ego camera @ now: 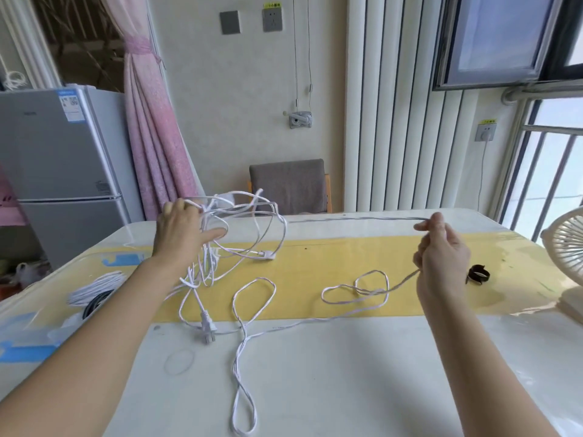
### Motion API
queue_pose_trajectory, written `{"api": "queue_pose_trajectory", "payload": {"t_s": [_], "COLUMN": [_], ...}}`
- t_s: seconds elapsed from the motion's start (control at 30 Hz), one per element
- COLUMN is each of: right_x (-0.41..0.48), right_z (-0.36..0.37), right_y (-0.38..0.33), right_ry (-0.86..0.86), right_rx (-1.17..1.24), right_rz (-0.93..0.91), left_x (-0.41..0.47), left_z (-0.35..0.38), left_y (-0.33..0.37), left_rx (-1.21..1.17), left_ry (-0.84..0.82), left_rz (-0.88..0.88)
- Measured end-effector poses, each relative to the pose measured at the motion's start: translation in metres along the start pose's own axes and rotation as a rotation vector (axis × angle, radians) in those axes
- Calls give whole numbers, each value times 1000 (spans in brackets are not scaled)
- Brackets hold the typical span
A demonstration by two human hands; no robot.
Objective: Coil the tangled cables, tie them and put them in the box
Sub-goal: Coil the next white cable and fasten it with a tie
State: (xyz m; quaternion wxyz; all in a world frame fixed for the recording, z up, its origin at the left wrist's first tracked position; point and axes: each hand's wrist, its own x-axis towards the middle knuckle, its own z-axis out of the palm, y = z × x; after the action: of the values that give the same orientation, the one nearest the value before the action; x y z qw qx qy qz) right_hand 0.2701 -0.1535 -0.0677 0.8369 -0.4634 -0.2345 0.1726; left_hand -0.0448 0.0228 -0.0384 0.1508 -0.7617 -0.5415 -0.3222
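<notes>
My left hand holds a tangled bunch of white cable lifted above the table, its loops hanging down. My right hand is closed on one strand of the same cable; the strand runs taut across to the bunch, and slack drops from the hand to the table. Loose loops lie on the table between my arms, with a white two-pin plug and a small connector end. A coiled white cable lies in a clear box at the left. A black strap tie rests to the right of my right hand.
The table is white with a yellow band across it. A white fan stands at its right edge. A grey chair sits behind the table, and a fridge is at the left.
</notes>
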Motion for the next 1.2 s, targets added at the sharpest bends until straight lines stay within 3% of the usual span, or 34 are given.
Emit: {"api": "queue_pose_trajectory", "payload": {"t_s": [0.07,0.13,0.27,0.33,0.47,0.57,0.73,0.87,0.93,1.0,1.1,1.2], "right_x": [12,18,12,0,-41,-63,-70,-68,-57,-41,-15,2], "right_z": [-12,-17,-11,-4,32,53,67,66,63,56,38,21], "right_y": [-1,5,32,46,64,84,106,100,86,69,48,38], "right_ry": [48,14,-243,-318,-682,-955,-1084,-1056,-989,-879,-600,-156], "right_rx": [-75,-298,-1236,-1527,-1175,-1129,-1043,-828,-783,-735,-657,-547], "right_rz": [22,25,-24,-172,-274,-219,-201,-195,-231,-239,-200,-170], "left_x": [4,-4,-21,-22,-23,-27,-41,-39,-30,-22,-12,-2], "left_z": [11,27,40,36,32,33,33,39,43,43,40,50], "left_y": [-14,-17,-3,10,27,29,23,20,10,-5,-22,-32], "left_rx": [-66,-121,-260,-348,-546,-775,-924,-917,-872,-747,-587,-568], "left_ry": [-36,-127,-229,-230,-279,-313,-360,-396,-330,-228,-94,-23], "left_rz": [-69,-64,-55,-92,-206,-242,-207,-193,-140,-213,-388,-632]}}
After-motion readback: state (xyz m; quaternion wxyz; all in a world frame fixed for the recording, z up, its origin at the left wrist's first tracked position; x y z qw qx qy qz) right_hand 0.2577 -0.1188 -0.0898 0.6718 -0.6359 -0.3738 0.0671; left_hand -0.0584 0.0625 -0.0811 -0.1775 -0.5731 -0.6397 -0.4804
